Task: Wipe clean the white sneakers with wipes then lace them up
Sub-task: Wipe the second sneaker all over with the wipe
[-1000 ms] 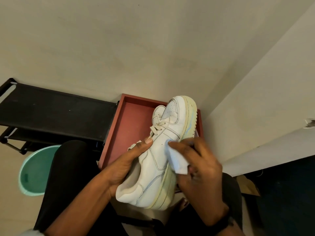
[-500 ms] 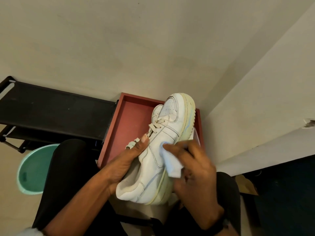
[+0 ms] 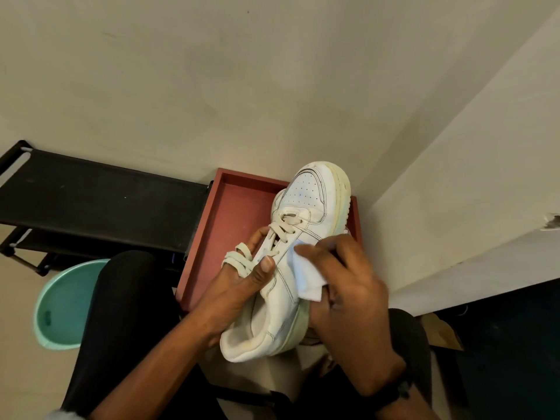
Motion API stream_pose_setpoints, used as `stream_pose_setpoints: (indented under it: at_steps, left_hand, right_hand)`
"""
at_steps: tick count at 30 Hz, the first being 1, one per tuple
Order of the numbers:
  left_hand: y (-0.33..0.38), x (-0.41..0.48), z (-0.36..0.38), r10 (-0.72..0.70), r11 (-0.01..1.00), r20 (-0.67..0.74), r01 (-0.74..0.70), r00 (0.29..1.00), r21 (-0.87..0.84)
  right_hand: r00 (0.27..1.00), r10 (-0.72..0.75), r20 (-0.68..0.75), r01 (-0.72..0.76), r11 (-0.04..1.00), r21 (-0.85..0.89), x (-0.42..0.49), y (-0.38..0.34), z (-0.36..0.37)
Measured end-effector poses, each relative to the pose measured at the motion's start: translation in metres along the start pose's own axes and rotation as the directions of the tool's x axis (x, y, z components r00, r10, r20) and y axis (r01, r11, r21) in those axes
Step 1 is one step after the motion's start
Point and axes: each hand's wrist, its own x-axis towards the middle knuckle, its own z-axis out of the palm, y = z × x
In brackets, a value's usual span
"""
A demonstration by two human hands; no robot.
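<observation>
A white sneaker with a yellowed sole is held over my lap, toe pointing away, tilted so its upper and right side face me. My left hand grips it at the collar, thumb on the eyelet row, with loose lace loops lying over my fingers. My right hand holds a folded white wipe pressed against the sneaker's side panel near the sole. The lace is threaded only through the lower eyelets.
A red tray lies on the floor under the sneaker's toe. A black folding rack stands to the left, and a teal basin sits beside my left knee. A white wall ledge runs on the right.
The sneaker has rolled so more of its top and laces faces me. My left thumb has moved onto the eyelet row, and my right hand with the wipe has shifted up the side panel.
</observation>
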Motion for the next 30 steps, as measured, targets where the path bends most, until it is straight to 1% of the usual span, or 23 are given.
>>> stream_pose_setpoints:
  at_steps: [3,4,6,10,12,16,19,23,26,27,30]
  left_hand:
    - [-0.004,0.003,-0.003,0.057,0.997,-0.019,-0.056,0.998,0.05]
    - [-0.004,0.004,-0.003,0.073,0.995,-0.023,-0.071,0.997,0.073]
    - [-0.006,0.006,-0.004,0.109,0.987,-0.037,-0.103,0.993,0.126]
    - [-0.007,0.008,-0.004,0.158,0.971,-0.029,-0.15,0.987,0.189]
    - [-0.01,0.008,-0.005,0.174,0.963,-0.035,-0.162,0.984,0.215]
    - [-0.011,0.008,-0.006,0.208,0.948,-0.041,-0.191,0.977,0.255]
    - [-0.011,0.009,-0.006,0.23,0.934,-0.045,-0.207,0.972,0.292]
    - [-0.014,0.008,-0.006,0.242,0.926,-0.04,-0.218,0.97,0.309]
    - [-0.015,0.009,-0.001,0.243,0.928,-0.037,-0.221,0.969,0.3]
    - [-0.015,0.009,0.0,0.243,0.928,-0.039,-0.22,0.969,0.301]
    - [-0.018,0.011,-0.004,0.237,0.934,-0.07,-0.208,0.969,0.291]
  right_hand:
    - [0.991,-0.049,0.127,0.044,0.998,0.044,-0.011,-0.009,-0.002]
    - [0.987,-0.056,0.15,0.048,0.997,0.055,-0.01,-0.01,-0.004]
    - [0.992,-0.048,0.12,0.042,0.998,0.054,-0.004,-0.007,-0.009]
    - [1.0,0.017,-0.003,-0.017,1.0,0.008,0.016,0.004,-0.011]
    - [1.0,0.017,-0.007,-0.017,1.0,-0.005,0.02,0.005,-0.005]
    - [0.998,-0.021,0.061,0.021,1.0,0.002,0.01,-0.005,0.007]
    - [0.995,-0.034,0.09,0.029,0.998,0.055,0.003,-0.012,0.007]
    - [0.984,-0.02,0.177,-0.001,0.993,0.12,-0.002,-0.017,-0.001]
    - [0.961,0.018,0.274,-0.061,0.987,0.149,0.004,-0.007,-0.011]
    - [0.959,0.029,0.28,-0.076,0.984,0.159,0.006,-0.003,-0.015]
    - [0.985,0.053,0.167,-0.068,0.994,0.083,0.012,0.004,-0.016]
